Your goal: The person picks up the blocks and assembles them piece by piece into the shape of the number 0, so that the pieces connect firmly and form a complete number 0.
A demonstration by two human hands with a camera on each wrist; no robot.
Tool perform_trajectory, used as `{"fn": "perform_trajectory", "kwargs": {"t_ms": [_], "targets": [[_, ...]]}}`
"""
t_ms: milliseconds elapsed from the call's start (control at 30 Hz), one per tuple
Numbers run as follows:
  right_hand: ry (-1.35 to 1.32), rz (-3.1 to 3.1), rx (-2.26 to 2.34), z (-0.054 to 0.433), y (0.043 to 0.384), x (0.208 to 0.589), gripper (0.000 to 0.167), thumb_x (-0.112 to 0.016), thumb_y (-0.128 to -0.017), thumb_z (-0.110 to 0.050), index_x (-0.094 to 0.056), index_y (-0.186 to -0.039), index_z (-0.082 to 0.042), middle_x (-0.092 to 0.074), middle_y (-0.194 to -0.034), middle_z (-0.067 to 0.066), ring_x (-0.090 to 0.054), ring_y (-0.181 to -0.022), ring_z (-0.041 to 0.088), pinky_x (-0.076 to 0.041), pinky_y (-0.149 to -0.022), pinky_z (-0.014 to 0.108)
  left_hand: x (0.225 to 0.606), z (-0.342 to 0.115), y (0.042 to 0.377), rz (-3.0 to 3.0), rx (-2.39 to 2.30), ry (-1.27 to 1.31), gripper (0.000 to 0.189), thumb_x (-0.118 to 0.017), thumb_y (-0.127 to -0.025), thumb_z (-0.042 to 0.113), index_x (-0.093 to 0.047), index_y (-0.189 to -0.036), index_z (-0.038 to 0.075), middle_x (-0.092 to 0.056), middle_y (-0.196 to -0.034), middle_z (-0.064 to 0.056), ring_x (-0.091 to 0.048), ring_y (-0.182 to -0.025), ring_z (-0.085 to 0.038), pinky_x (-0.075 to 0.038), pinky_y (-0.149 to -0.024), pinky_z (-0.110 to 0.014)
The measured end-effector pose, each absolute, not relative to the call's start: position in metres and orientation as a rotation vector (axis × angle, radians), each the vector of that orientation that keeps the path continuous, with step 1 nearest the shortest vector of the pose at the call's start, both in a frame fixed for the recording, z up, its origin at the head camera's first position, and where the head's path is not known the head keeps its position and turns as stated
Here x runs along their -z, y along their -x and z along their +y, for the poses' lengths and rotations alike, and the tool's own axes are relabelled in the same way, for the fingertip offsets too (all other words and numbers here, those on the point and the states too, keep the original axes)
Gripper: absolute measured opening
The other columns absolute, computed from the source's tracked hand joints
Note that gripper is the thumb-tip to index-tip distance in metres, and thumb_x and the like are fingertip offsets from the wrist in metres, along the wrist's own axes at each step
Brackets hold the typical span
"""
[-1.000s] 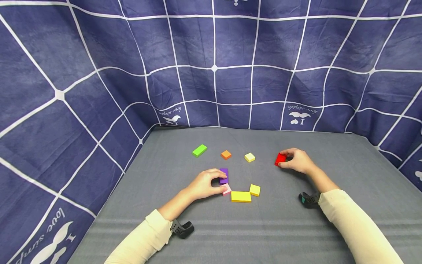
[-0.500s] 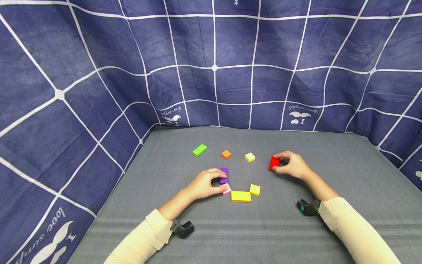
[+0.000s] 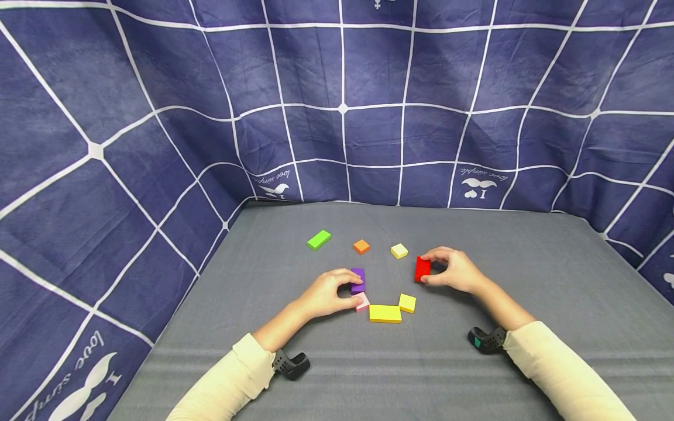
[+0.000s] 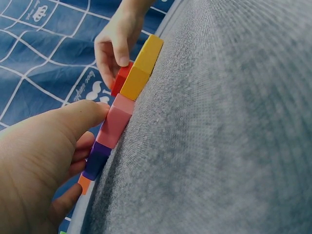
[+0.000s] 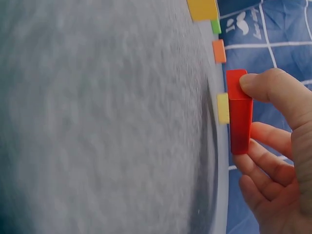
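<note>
My left hand (image 3: 327,293) rests at two blocks that stand end to end, its fingers on the purple block (image 3: 357,272) and its thumb on the pink block (image 3: 360,306). In the left wrist view the thumb tip lies at the top of the pink block (image 4: 116,124), with the purple block (image 4: 97,160) beside the curved fingers. My right hand (image 3: 457,271) grips a red rectangular block (image 3: 422,269) between thumb and fingers. The right wrist view shows the red block (image 5: 240,119) with the thumb on its near end and fingertips at the far end.
A long yellow block (image 3: 385,314) touches the pink one's corner, with a square yellow block (image 3: 408,303) at its right end. Farther back lie a green block (image 3: 319,240), an orange block (image 3: 361,247) and a pale yellow block (image 3: 399,251) on the grey cloth (image 3: 295,351).
My right hand has carried the red block to the left and nearer to me, toward the yellow blocks. The left hand and the other blocks stay where they were.
</note>
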State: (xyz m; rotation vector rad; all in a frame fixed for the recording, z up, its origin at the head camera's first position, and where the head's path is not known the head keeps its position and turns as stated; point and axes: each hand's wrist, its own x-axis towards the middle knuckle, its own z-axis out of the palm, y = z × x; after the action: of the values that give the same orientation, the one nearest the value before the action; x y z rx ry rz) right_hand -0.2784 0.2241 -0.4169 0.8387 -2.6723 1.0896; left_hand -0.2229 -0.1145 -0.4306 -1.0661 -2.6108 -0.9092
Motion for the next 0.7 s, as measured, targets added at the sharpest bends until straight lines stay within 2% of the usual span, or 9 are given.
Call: {"fn": "perform_trajectory", "kwargs": {"t_ms": [200,433,700], "targets": [[-0.893,-2.684,-1.122,0.214,0.272,0.417,0.042,-0.087,-0.068,-0.016,-0.072,-0.105,-0.003,-0.068,-0.106,0.008,-0.063,-0.100,0.028,-0.049,-0.089,0.049,0.430,-0.114,0.222,-2.617,0.915,1.063,0.037,-0.078,-0.082,0.026,-0.071,-0.112,0.006,-0.067,-0.114,-0.004,-0.060,-0.111,-0.020,-0.044,-0.099,-0.033],[-0.971,-2.668,-1.096,0.206,0.270,0.419,0.039,-0.087,-0.069,-0.018,-0.073,-0.103,-0.005,-0.068,-0.104,0.004,-0.062,-0.098,0.023,-0.051,-0.085,0.040,0.430,-0.115,0.222,-2.621,0.918,1.057,0.037,-0.078,-0.081,0.027,-0.071,-0.112,0.007,-0.067,-0.115,-0.004,-0.060,-0.111,-0.019,-0.044,-0.099,-0.033],[-1.025,-2.651,-1.095,0.201,0.268,0.420,0.039,-0.088,-0.068,-0.019,-0.074,-0.103,-0.007,-0.069,-0.103,0.003,-0.063,-0.097,0.022,-0.050,-0.085,0.036,0.432,-0.116,0.224,-2.569,0.914,1.084,0.037,-0.079,-0.080,0.027,-0.071,-0.111,0.007,-0.067,-0.113,-0.005,-0.061,-0.109,-0.020,-0.046,-0.097,-0.034]]}}
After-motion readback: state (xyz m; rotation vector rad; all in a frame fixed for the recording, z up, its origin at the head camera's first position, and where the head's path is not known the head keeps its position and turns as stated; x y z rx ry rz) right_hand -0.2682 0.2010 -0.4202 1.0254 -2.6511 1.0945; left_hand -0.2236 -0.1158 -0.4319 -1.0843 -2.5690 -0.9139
